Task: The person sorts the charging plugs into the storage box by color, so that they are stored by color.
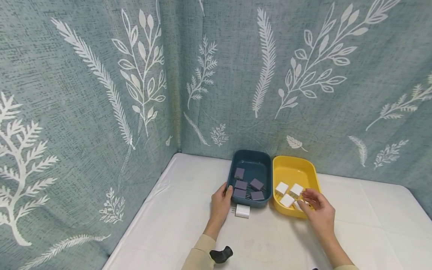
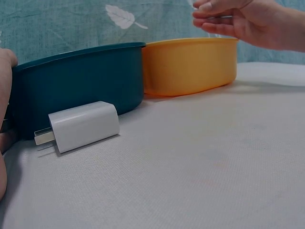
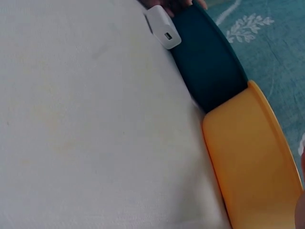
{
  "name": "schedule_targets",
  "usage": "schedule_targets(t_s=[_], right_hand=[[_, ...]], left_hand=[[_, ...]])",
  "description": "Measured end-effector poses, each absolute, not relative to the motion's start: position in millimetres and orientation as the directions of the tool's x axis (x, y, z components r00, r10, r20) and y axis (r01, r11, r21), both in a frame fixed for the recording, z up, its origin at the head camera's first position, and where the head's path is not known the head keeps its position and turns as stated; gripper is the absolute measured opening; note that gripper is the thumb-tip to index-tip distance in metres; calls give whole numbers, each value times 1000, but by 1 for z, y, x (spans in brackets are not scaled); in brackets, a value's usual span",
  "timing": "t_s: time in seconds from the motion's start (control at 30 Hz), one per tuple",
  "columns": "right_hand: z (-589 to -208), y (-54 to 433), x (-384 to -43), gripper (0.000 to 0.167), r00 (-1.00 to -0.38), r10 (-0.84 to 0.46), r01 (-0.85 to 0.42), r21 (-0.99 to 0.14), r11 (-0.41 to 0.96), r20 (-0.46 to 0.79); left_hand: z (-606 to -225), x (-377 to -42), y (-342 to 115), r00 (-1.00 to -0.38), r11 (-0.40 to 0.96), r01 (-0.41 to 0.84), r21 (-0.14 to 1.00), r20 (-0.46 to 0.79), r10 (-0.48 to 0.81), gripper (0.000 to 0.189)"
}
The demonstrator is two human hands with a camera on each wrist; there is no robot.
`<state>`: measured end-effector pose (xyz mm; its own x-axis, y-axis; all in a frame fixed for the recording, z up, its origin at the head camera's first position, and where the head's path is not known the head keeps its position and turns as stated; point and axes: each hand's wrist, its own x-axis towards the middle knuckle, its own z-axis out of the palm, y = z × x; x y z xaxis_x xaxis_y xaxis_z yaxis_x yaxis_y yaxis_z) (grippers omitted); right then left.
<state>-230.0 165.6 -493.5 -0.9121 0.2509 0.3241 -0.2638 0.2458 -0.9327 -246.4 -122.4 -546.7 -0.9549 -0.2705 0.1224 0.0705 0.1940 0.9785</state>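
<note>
My left hand [image 1: 221,202] grips the front left corner of a dark blue bin [image 1: 251,155], thumb near its rim. Inside that bin lie several dark purple plug chargers [image 1: 241,184]. A white plug charger [image 2: 86,125] lies on its side on the table, just before the blue bin, prongs to the left. Over the front right of a yellow bin [image 1: 297,160] hovers my right hand [image 1: 318,212], its fingers loosely bent with nothing seen between them. Several white plug chargers [image 1: 281,188] sit in the yellow bin beneath it; one is partly hidden by the thumb.
The two bins stand side by side, touching, near the back of a white-covered table [image 1: 270,247]. A teal leaf-patterned curtain [image 1: 229,82] rises right behind and along the left. A black strap piece [image 1: 221,255] sits at my left wrist.
</note>
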Motion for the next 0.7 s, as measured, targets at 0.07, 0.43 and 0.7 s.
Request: schedule_targets(t_s=[0.07, 0.43, 0.7], right_hand=[[-494, 165, -229, 43, -908, 253, -276, -931, 239, 334], [-493, 154, -222, 44, -896, 246, -350, -928, 124, 371], [-496, 148, -219, 44, -891, 235, -359, -919, 161, 389]], left_hand=[[-547, -247, -122, -955, 189, 70, 979, 120, -270, 49], [-546, -246, -121, -956, 178, 68, 982, 115, -270, 49], [-547, -247, -121, -956, 181, 68, 981, 116, -270, 50]])
